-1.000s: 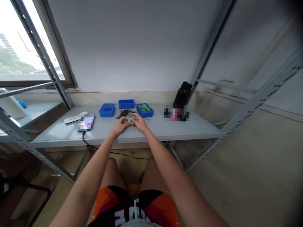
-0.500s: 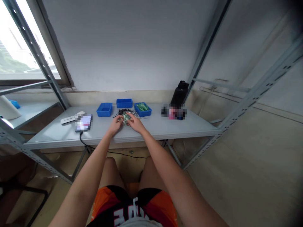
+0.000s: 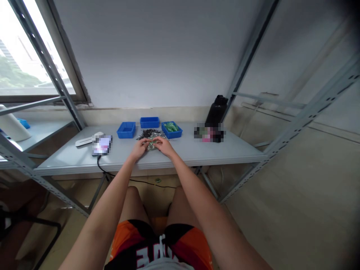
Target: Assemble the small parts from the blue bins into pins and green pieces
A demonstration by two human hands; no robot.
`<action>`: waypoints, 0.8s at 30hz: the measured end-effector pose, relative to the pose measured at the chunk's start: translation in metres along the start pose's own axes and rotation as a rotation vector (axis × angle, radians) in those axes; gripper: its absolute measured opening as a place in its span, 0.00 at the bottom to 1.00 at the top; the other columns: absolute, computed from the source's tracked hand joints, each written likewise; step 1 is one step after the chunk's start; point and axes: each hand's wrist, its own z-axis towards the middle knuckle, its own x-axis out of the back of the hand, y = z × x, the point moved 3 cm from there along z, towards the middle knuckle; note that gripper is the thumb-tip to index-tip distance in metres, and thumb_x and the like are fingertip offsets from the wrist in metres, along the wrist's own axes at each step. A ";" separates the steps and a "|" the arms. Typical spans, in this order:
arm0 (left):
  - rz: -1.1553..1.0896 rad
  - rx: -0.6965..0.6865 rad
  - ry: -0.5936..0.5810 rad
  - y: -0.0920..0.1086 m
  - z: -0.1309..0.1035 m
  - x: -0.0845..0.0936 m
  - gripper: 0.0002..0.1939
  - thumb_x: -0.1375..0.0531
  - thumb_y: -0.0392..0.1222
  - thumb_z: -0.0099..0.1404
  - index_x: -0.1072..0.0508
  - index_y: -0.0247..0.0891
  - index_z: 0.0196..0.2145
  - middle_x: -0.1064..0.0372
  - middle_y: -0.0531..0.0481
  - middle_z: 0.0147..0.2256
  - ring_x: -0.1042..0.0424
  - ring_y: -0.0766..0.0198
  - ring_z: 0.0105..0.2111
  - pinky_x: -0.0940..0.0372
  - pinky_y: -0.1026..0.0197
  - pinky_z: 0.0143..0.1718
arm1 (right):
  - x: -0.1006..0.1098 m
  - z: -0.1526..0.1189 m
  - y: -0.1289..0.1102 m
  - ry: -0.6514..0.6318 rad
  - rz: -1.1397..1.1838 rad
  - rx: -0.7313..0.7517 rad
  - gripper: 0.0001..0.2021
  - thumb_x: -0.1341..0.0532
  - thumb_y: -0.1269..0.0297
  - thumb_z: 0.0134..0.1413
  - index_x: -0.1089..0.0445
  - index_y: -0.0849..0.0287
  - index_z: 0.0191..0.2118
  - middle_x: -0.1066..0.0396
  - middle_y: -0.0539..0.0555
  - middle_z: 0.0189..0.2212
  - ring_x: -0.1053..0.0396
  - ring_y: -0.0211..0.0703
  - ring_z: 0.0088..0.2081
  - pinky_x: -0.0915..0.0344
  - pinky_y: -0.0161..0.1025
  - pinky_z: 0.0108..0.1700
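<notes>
Item 1: your left hand (image 3: pixel 140 148), resting on the grey table (image 3: pixel 197 152), fingers curled in toward a small green-and-silver piece (image 3: pixel 151 144). Whether those fingers actually grip it cannot be told at this size.

Item 2: your right hand (image 3: pixel 164 146), just right of that piece, fingers bent over it and meeting the left fingertips above it. The grip itself is too small to make out.

Item 3: the small green-and-silver piece, low on the table between both hands, at the near edge of the dark pile.

Item 4: pile of dark small parts (image 3: pixel 150 134), directly behind the piece.

Item 5: three blue trays behind the pile. Left blue tray (image 3: pixel 126 130) sits left of the pile; middle blue tray (image 3: pixel 149 122) behind it; right blue tray (image 3: pixel 171 129), holding green pieces, right of it.

Item 6: black bottle (image 3: pixel 215 109), well right of the pile, by the shelf upright.

Item 7: white device (image 3: pixel 87 140), well left of the pile.
</notes>
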 end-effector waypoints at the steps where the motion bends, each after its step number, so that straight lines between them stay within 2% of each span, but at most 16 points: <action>1: -0.006 -0.010 -0.002 0.000 0.000 -0.001 0.14 0.40 0.49 0.56 0.26 0.37 0.35 0.33 0.51 0.25 0.38 0.64 0.25 0.42 0.61 0.30 | 0.001 0.000 0.000 0.021 0.001 -0.013 0.09 0.38 0.62 0.45 0.31 0.56 0.35 0.32 0.48 0.27 0.33 0.40 0.31 0.37 0.36 0.31; 5: -0.036 -0.029 -0.018 -0.001 0.001 -0.004 0.18 0.35 0.48 0.51 0.27 0.36 0.37 0.29 0.47 0.35 0.34 0.63 0.30 0.38 0.60 0.33 | 0.003 0.000 0.000 0.085 0.025 -0.062 0.08 0.38 0.62 0.43 0.33 0.57 0.31 0.31 0.50 0.28 0.33 0.39 0.31 0.37 0.34 0.27; 12: -0.093 0.036 0.043 -0.008 0.002 -0.002 0.13 0.36 0.48 0.52 0.31 0.37 0.31 0.33 0.51 0.25 0.37 0.66 0.24 0.40 0.62 0.28 | 0.002 -0.003 -0.004 0.103 0.068 -0.069 0.09 0.37 0.60 0.42 0.33 0.58 0.30 0.31 0.50 0.28 0.34 0.38 0.29 0.36 0.33 0.23; 18: -0.088 0.025 0.052 -0.004 0.000 0.001 0.14 0.38 0.48 0.54 0.24 0.35 0.34 0.29 0.49 0.28 0.37 0.65 0.24 0.39 0.61 0.28 | 0.002 -0.001 -0.006 0.013 0.063 -0.049 0.11 0.39 0.63 0.44 0.26 0.56 0.37 0.29 0.52 0.34 0.35 0.35 0.28 0.36 0.31 0.23; 24: -0.072 0.031 0.000 0.004 -0.003 0.000 0.17 0.38 0.52 0.55 0.21 0.36 0.35 0.27 0.47 0.31 0.35 0.64 0.26 0.39 0.62 0.27 | 0.006 -0.001 -0.001 0.070 0.117 -0.063 0.08 0.38 0.62 0.42 0.27 0.58 0.31 0.30 0.51 0.29 0.35 0.35 0.26 0.34 0.33 0.24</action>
